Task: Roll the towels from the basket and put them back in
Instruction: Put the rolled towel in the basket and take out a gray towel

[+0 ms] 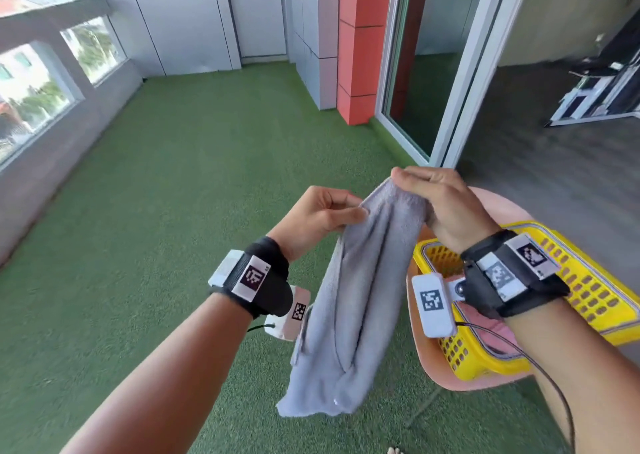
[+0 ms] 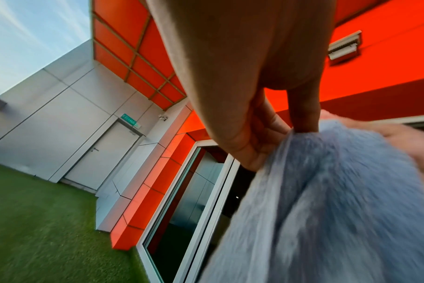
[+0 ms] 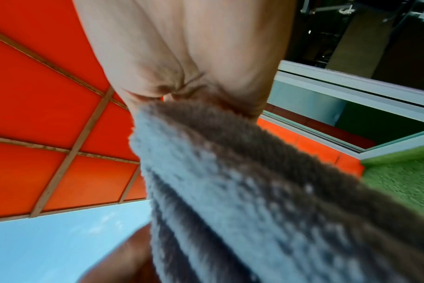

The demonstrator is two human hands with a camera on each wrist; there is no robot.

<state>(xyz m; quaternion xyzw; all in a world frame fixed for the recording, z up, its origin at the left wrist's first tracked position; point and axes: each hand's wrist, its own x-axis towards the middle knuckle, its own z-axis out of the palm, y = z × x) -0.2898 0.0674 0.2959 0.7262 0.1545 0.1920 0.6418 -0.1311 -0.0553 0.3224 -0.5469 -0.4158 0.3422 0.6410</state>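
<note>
A soft grey-blue terry towel hangs in the air, held up by 2 hands at its top edge. The left hand pinches 1 top corner between thumb and fingers. The right hand has its fingers curled over the other part of the top edge, and grips it too. The 2 hands are near each other, so the towel droops in long folds between them and is not spread flat.

The towel is out of the yellow plastic basket with little holes. The basket sits on a round pink stool just beside the person, under the right arm. Something pink shows inside the basket – maybe another towel, but too little of it shows to be sure.

Below is green fake grass. Behind are an orange pillar and a glass sliding door.

How far along is the job? This towel looks loose and not rolled at all, so I think the rolling has not begun for it. It likely needs to be pulled straight, rolled up – then put back in the basket. No rolled towel can be seen anywhere, so most of the work seems to be left.
</note>
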